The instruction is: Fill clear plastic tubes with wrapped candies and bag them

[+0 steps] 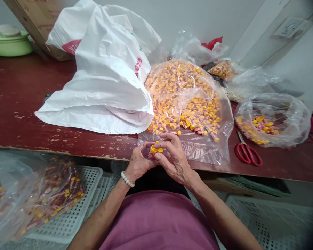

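Observation:
My left hand (141,162), with a pale bead bracelet at its wrist, is closed around a small see-through wrapper or pouch. Small yellow-capped tubes (156,149) stick out of its top, and their lower ends are hidden. Thumb and forefinger of my right hand (174,159) pinch at the yellow caps, while its other fingers are partly raised. Just beyond both hands lies a big clear plastic bag (211,158), spread on the red table (106,144) and full of the same tubes with pinkish bodies (182,83).
A large white woven sack (106,76) slumps at the left. Red-handled scissors (247,153) and a smaller open bag (297,118) of tubes lie at the right. Below the table's front edge, a bag of filled packets (59,187) rests on a white crate (91,173).

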Available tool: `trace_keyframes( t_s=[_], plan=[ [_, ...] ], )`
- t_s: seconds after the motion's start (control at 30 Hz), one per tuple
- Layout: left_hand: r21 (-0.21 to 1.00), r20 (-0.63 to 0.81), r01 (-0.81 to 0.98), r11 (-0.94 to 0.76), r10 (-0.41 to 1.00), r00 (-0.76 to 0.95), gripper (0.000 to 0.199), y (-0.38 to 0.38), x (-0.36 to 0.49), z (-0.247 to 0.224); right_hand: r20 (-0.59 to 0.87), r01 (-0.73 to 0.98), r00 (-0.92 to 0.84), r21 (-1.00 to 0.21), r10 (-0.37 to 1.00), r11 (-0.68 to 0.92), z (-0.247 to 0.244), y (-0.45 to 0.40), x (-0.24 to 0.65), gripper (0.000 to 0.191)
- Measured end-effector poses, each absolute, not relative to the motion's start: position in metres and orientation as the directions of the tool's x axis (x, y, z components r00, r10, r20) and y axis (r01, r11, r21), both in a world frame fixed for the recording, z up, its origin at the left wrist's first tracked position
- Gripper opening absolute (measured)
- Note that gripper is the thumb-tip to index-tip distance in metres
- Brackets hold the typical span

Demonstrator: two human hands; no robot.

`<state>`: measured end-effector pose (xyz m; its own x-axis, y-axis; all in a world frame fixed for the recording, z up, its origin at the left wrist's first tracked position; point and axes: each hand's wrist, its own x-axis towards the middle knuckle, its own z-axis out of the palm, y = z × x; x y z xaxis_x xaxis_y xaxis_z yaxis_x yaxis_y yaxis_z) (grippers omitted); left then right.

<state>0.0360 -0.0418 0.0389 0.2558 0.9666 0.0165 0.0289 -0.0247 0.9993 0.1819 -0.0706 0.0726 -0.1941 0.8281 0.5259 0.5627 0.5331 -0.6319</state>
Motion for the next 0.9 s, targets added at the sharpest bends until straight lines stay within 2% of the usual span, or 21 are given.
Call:
trace_keyframes(
  t_s=[0.17,0.23,0.3,0.4,0.47,0.57,0.63,0.7,0.77,0.83,0.9],
  plan=[
    [0.997,-0.051,-0.046,0.063,0.973,0.223,0.048,-0.041,0.033,0.036,0.476,0.631,-0.311,-0.543,0.823,0.553,0.069,-0.079,0.181,0.037],
    [0.994,-0.083,-0.045,0.097,0.967,0.239,0.05,-0.04,0.031,0.037,0.49,0.608,-0.299,-0.564,0.819,0.559,0.069,-0.078,0.186,0.034],
    [0.991,-0.115,-0.033,0.126,0.963,0.243,0.054,-0.039,0.028,0.037,0.56,0.606,-0.135,-0.606,0.817,0.515,0.065,-0.069,0.199,0.022],
    [0.979,-0.173,-0.077,0.191,0.965,0.197,0.057,-0.038,0.023,0.036,0.594,0.703,0.198,-0.641,0.78,0.309,0.047,-0.039,0.234,0.021],
    [0.969,-0.192,-0.118,0.215,0.965,0.178,0.057,-0.039,0.022,0.035,0.551,0.781,0.144,-0.573,0.822,0.247,0.029,-0.016,0.256,0.018],
    [0.976,-0.177,-0.094,0.196,0.968,0.179,0.055,-0.041,0.023,0.036,0.459,0.813,-0.046,-0.499,0.887,0.3,0.01,0.003,0.276,0.017],
    [0.988,-0.141,-0.044,0.151,0.973,0.183,0.053,-0.041,0.025,0.036,0.452,0.758,0.034,-0.592,0.891,0.272,0.011,0.0,0.277,0.02],
    [0.996,-0.089,0.003,0.09,0.976,0.198,0.05,-0.04,0.028,0.035,0.438,0.628,0.219,-0.747,0.872,0.217,0.027,-0.013,0.269,0.023],
    [0.999,-0.018,0.045,0.008,0.974,0.224,0.047,-0.039,0.031,0.033,0.406,0.498,0.281,-0.836,0.87,0.229,0.051,-0.031,0.257,0.024],
    [0.992,0.059,0.091,-0.085,0.964,0.258,0.046,-0.04,0.034,0.031,0.434,0.482,0.125,-0.813,0.892,0.327,0.076,-0.048,0.241,0.019],
    [0.977,0.123,0.135,-0.167,0.95,0.288,0.045,-0.041,0.037,0.033,0.483,0.522,-0.073,-0.727,0.873,0.446,0.094,-0.058,0.226,0.014]
  ],
)
